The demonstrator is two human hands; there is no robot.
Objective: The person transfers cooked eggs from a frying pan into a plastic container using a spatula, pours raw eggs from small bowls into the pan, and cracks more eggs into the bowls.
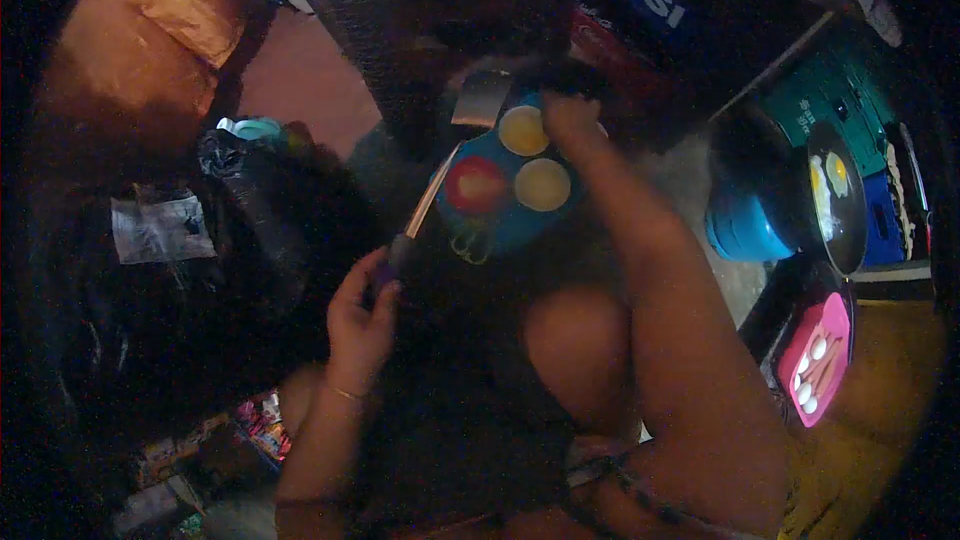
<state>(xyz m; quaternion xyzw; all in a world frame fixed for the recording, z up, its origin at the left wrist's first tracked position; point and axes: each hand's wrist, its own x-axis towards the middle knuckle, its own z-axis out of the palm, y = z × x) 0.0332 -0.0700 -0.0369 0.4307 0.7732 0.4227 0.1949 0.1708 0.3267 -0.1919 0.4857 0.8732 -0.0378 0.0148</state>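
My left hand (362, 315) is closed around the purple handle of a knife (425, 202), its blade pointing up and away toward a blue tray (510, 228). On that tray sit two pale round pieces, one farther back (524, 130) and one nearer (543, 185). Beside them is a red round thing (476, 186) with a lighter middle. Thin greenish rings (468, 243) lie at the tray's near left. My right hand (572, 125) reaches over the tray's far right side, next to the farther pale piece. Its fingers are lost in shadow, so what they hold is unclear.
A silvery rectangular piece (482, 98) lies behind the tray. On the right are a black pan (850, 225) with fried eggs, a blue container (745, 228) and a pink tray (835, 325) with eggs and sausage-like pieces. Black plastic (250, 230) covers the left side.
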